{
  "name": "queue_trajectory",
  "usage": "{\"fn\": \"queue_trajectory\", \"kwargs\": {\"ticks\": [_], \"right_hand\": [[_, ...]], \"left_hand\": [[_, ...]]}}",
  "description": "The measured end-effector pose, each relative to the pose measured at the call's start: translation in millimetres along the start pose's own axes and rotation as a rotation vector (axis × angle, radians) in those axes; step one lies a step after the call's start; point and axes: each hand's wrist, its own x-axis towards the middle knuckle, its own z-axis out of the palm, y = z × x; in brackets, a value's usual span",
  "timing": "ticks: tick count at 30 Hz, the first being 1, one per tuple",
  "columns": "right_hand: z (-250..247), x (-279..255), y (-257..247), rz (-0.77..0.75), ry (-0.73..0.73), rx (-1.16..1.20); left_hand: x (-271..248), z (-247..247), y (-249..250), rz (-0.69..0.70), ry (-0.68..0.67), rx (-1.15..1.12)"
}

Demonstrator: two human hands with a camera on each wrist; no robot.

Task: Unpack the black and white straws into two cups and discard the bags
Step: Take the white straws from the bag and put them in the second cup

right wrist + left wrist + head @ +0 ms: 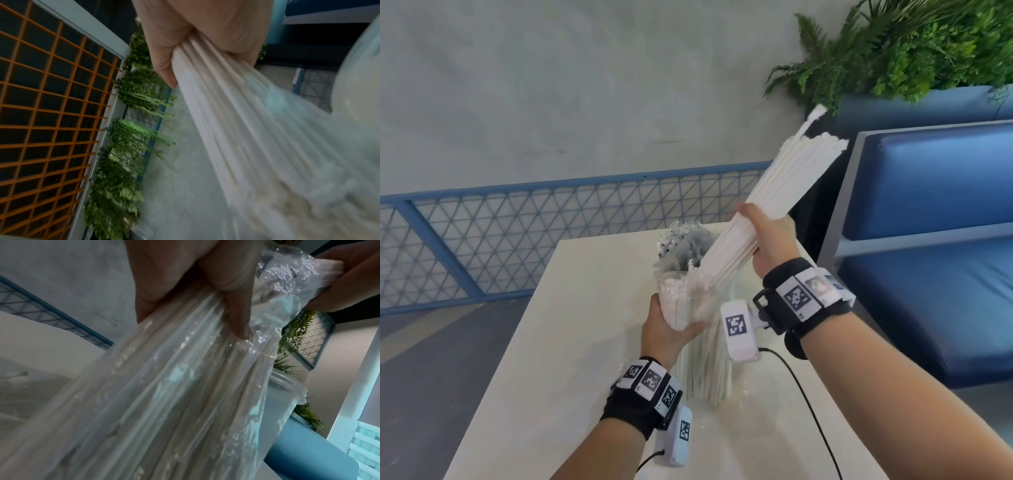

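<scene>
With the right hand clenched round a bundle of white straws at centre frame and the left hand gripping the clear plastic bag below, loose outer straws could slip free and scatter over the table.

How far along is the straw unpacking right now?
Done: nothing is visibly finished. In hand: the right hand grips a bundle of white straws drawn out of the clear bag, which the left hand holds with more straws inside. Left: emptying it, filling the cups, the black straws, binning bags. One clear cup shows.
</scene>
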Motion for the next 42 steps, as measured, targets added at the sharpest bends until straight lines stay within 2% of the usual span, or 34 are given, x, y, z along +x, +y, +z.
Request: {"fn": "queue_trajectory", "kwargs": {"ticks": [5, 11, 17, 23, 29, 37, 40, 42], "right_hand": [[-6, 16, -20, -0.009, 0.042, -0.040], [2, 9, 15, 0.041, 0.026, -0.051], [4, -1, 40, 0.059, -0.056, -0.128], [7, -7, 45, 0.048, -0.034, -0.131], [-1, 10, 9, 0.038, 0.079, -0.057], [-15, 21, -17, 0.035, 0.106, -0.105], [-24, 31, -43, -0.047, 0.196, -0.045], [-29, 38, -61, -0.162, 0.256, -0.112]], "left_hand": [[1, -1, -3, -0.005, 0.010, -0.021], [2, 4, -2, 0.001, -0.010, -0.028], [2, 3, -4, 0.010, 0.014, -0.016], [1, 3, -4, 0.009, 0.013, -0.005], [3, -4, -3, -0.004, 0.015, -0.022], [3, 4, -3, 0.020, 0.033, 0.005], [0, 1, 0, 0.014, 0.049, -0.001], [-3, 0, 2, 0.013, 0.050, -0.009]]}}
